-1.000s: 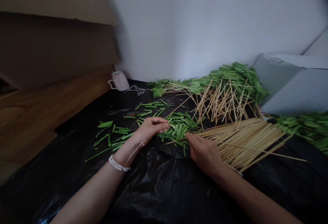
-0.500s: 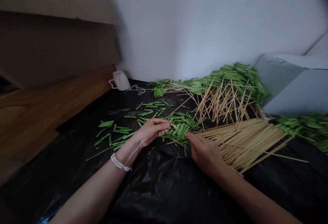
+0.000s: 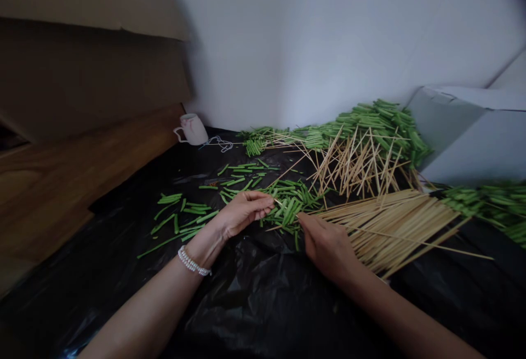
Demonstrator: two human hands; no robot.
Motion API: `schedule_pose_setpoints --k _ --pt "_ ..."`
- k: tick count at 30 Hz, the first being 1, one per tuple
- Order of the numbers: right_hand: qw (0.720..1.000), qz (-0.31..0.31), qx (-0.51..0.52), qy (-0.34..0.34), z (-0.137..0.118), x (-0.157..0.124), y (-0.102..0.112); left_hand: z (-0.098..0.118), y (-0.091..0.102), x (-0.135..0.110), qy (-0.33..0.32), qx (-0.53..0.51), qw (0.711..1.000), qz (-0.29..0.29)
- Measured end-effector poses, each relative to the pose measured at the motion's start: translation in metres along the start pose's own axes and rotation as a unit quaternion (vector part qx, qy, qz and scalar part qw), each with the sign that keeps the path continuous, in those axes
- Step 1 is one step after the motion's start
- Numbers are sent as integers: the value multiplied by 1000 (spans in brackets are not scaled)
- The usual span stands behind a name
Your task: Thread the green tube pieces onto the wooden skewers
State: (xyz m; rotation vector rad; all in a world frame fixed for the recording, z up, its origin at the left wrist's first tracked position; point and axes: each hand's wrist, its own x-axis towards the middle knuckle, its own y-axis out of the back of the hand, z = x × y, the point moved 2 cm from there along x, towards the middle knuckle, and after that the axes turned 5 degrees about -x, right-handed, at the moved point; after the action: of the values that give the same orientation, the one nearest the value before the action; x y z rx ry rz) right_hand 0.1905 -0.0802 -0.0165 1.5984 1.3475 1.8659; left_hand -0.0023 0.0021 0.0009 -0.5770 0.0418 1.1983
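My left hand (image 3: 245, 210), with a pearl bracelet (image 3: 191, 262) on the wrist, is curled with its fingertips pinched on a short green stem piece at the edge of a small pile of cut green stems (image 3: 291, 204). My right hand (image 3: 329, 245) pinches a thin bamboo skewer (image 3: 427, 243) whose tip points toward my left fingers. The right hand rests beside a bundle of bare bamboo skewers (image 3: 394, 222) lying on black plastic sheeting (image 3: 255, 298).
Loose green stem pieces (image 3: 181, 214) are scattered at left. A heap of skewers loaded with green stems (image 3: 370, 134) lies at the back, more at the right edge (image 3: 493, 203). A white mug (image 3: 191, 129), a cardboard box (image 3: 82, 57) and a white box (image 3: 472, 134) stand around.
Almost nothing differs; both hands hold their places, with the left fingers shifting very slightly on the stem.
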Motion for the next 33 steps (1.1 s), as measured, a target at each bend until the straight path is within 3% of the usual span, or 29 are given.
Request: schedule_pose_setpoints --k 11,15,18,22,25,27,33 --pt "999 22 -5 23 -4 4 5 -8 -8 0 -18 43 998 -36" --pt "999 41 -15 24 1 4 7 0 -4 -1 -73 107 991 -18" --pt "998 59 -27 11 6 4 8 19 11 -1 -151 163 974 34" --pt "997 58 -43 -6 9 4 7 49 42 -3 -241 311 906 157" --pt "998 54 -41 0 8 3 6 59 55 -5 -235 511 795 227" --pt "998 54 -36 3 7 3 5 59 60 -6 -201 609 727 245" --pt "998 51 -35 13 7 2 5 54 69 -6 -152 706 655 221"
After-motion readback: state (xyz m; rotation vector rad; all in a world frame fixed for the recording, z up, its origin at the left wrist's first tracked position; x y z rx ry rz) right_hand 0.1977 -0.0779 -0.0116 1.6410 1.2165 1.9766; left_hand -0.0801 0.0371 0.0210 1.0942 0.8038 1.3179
